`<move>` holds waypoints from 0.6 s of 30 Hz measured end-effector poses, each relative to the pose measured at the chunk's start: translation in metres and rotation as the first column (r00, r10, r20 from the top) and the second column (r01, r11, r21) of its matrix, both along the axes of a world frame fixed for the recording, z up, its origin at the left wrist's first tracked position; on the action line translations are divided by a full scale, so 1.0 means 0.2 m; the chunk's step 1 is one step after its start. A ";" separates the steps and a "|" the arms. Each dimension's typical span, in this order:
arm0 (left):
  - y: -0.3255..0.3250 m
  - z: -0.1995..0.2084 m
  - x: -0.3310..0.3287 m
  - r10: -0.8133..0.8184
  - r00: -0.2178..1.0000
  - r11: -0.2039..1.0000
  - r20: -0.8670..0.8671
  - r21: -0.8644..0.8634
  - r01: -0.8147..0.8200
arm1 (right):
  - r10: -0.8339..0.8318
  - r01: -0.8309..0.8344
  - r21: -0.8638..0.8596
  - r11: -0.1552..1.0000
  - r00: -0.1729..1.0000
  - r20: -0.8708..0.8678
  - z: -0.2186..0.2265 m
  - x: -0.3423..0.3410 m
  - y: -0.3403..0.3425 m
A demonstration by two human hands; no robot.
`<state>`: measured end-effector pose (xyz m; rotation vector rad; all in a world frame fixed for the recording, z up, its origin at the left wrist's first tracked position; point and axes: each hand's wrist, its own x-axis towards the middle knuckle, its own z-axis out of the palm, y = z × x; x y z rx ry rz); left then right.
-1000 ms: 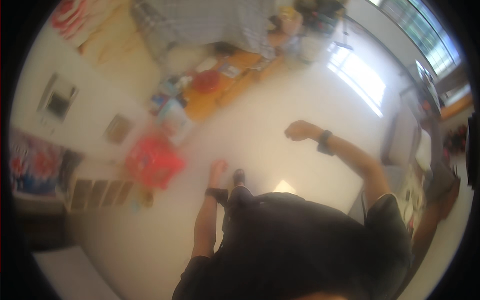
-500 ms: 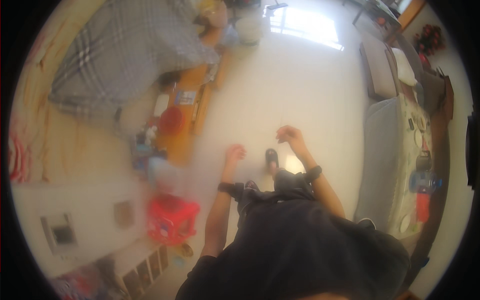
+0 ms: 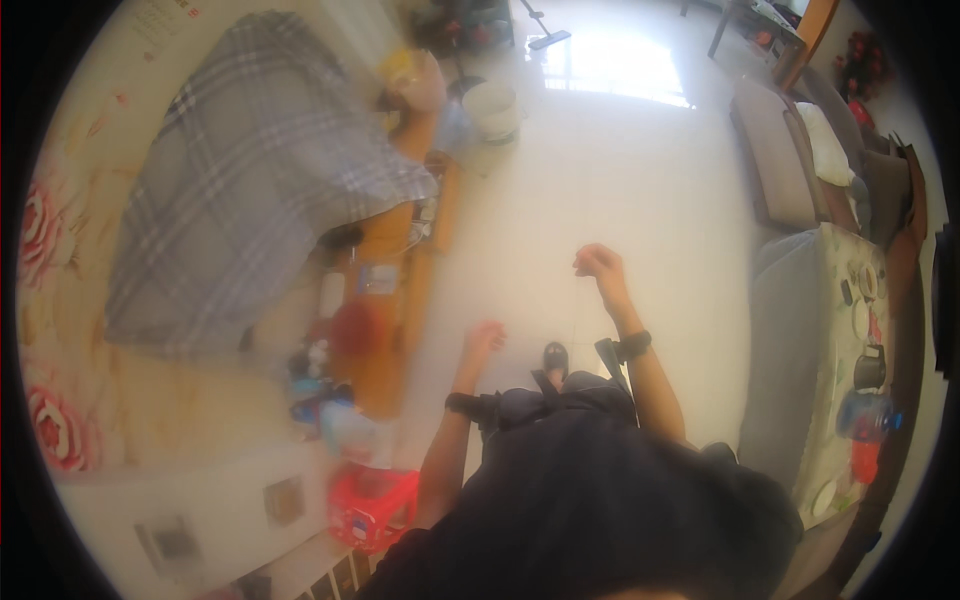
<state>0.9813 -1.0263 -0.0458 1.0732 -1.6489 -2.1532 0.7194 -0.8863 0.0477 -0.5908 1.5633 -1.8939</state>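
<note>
My left hand [image 3: 484, 341] is held out low in front of me over the pale floor [image 3: 540, 215], nearest the wooden cabinet. Its fingers are smeared, and I cannot tell how far they are bent. Farther forward and to the right, my right hand [image 3: 602, 266] has its fingers curled together. Whatever they may pinch is hidden or too small to name. A dark band circles each forearm, and a strap [image 3: 612, 365] hangs by the right one. One foot in a dark sandal [image 3: 555, 358] shows between my arms.
Along the left runs a wooden cabinet [image 3: 385, 345] with a plaid cloth [image 3: 250, 190] draped at its far end. A red stool [image 3: 375, 505] stands near left, a bucket [image 3: 491, 112] farther ahead. On the right are a sofa [image 3: 775, 150] and a cluttered table [image 3: 835, 300]. A mop [image 3: 549, 40] lies ahead.
The cabinet, cloth, stool and table have slid down the picture as I moved forward. Both hands sit slightly farther right in view. One foot shows now, where two showed before.
</note>
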 end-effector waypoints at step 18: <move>-0.93 -0.16 -1.10 -0.069 0.996 0.982 -0.056 0.174 0.078 | 0.132 -0.145 0.322 0.936 0.989 0.060 -0.08 -0.79 -0.49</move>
